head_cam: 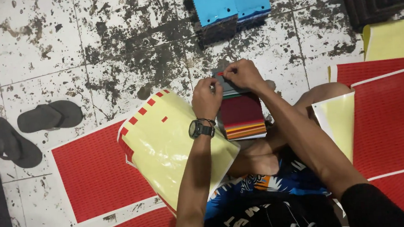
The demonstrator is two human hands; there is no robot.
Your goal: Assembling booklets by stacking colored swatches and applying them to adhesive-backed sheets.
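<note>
A person sits on a stained tiled floor [47, 49], a fanned stack of colour swatches [240, 112] resting on the lap, close enough for both hands to work on it. The left hand [206, 97] pinches a small red sticker [220, 73] at the stack's far end, while the right hand [242, 74] presses its fingertips together on the grey top swatch, seemingly steadying it. A peeled yellow backing sheet [170, 141] curls beside the left forearm (red squares line its far edge). Red sticker sheets [96, 173] lie flat on either side; black sandals [30, 127] sit near the floor's left edge.
</note>
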